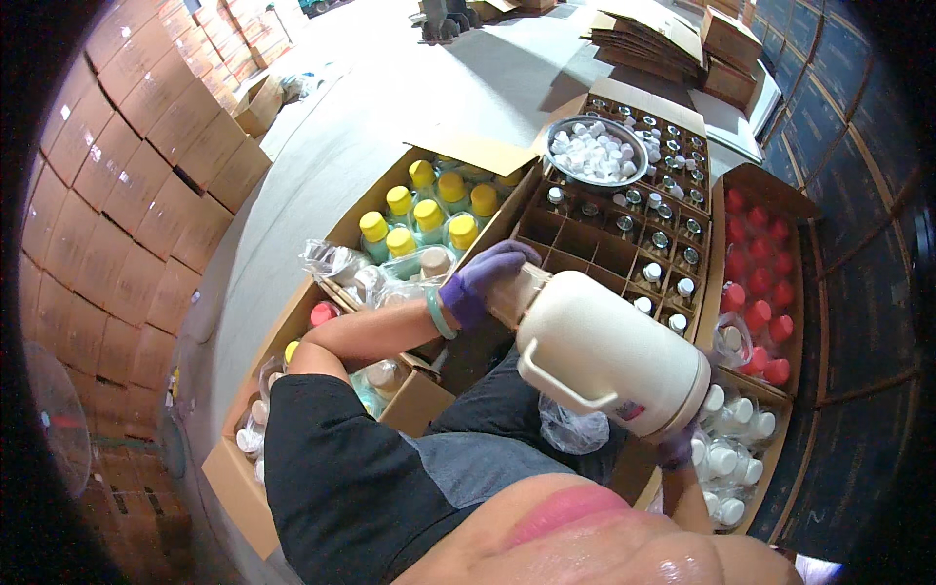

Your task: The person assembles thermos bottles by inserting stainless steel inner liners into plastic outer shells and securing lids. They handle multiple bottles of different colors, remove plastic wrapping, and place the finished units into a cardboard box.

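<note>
1. Both of my purple-gloved hands are closed on the cream jug: my left hand grasps its narrow end, and my right hand presses at its base, though the jug hides most of those fingers.
2. That cream jug lies tipped nearly on its side in front of my body, beside the near edge of the divided carton; its handle faces me, with no hand on it. I cannot tell what it contains, and I see no liquid leaving it.
3. I judge the work partly done: white-capped small bottles stand in the near cells.
4. Some seems left: other glass bottles appear to have uncovered mouths, several cells by my left hand show bare cardboard, and plenty of white caps sit loose in the metal bowl.
5. As for writing, a small coloured sticker near the jug's base is too small for me to read.
6. Dark stacked cartons on my right and brown stacked boxes on my left carry faint marks, none clear enough to make out.
</note>
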Tool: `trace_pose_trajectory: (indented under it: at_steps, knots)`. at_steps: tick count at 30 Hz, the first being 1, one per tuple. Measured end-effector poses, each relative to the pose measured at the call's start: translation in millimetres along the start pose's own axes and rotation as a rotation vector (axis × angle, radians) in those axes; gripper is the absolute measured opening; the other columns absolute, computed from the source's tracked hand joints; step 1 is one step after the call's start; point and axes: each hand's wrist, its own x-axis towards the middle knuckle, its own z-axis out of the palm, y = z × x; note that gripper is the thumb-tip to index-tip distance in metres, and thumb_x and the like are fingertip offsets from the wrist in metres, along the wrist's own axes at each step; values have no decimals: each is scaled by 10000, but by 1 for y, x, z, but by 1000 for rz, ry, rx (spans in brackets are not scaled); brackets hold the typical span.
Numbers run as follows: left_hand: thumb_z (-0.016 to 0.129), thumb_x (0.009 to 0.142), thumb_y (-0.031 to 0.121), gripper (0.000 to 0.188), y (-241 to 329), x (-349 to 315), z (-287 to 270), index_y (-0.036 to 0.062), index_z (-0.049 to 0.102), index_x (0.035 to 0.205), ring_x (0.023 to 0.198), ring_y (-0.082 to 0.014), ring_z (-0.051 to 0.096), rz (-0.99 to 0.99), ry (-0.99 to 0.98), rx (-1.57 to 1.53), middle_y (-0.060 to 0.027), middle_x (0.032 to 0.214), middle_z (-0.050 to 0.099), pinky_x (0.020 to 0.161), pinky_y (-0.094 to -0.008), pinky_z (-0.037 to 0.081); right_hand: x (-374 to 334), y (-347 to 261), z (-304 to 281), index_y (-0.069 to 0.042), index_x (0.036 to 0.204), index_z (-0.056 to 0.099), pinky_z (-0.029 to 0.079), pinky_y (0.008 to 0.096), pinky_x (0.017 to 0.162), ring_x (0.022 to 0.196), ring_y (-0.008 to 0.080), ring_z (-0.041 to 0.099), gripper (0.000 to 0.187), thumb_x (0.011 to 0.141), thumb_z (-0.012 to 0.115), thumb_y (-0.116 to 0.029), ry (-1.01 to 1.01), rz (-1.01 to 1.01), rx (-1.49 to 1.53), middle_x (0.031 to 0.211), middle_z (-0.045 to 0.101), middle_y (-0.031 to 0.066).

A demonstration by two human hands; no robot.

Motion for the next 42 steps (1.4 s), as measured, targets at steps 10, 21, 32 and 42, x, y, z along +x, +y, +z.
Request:
trace_pose_trajectory:
  at_steps: [10,21,32,42]
  knots:
    - [597,921,445,623,-29,12,4,86,401,1390,1196,-222,498,-542,164,-702,-111,1244,558,1043,-378,395,-6,-11,-1,-102,1480,220,295,437,1120,1342,275,351,810,876,575,-509,67,26,53,1493,296,92]
    - [450,985,470,530,1,13,15,70,474,1332,1179,-215,549,-382,36,-451,-119,1258,576,1047,-361,403,-17,-24,-7,-78,1482,225,281,436,1124,1352,277,339,887,825,594,-546,106,-43,4,1499,294,105]
    - [498,930,540,661,25,12,24,72,419,1391,1197,-254,518,-393,-45,-430,-139,1320,521,1055,-395,387,-22,-29,-6,-55,1483,230,267,435,1127,1362,278,327,964,774,613,-584,111,-30,-27,1504,293,117]
    - [599,932,381,649,8,-7,29,64,322,1426,1233,-256,506,-270,12,-804,-143,1350,497,1061,-389,399,-24,-40,-2,-33,1484,235,254,435,1131,1371,280,316,1035,728,630,-618,114,-21,-37,1508,291,129]
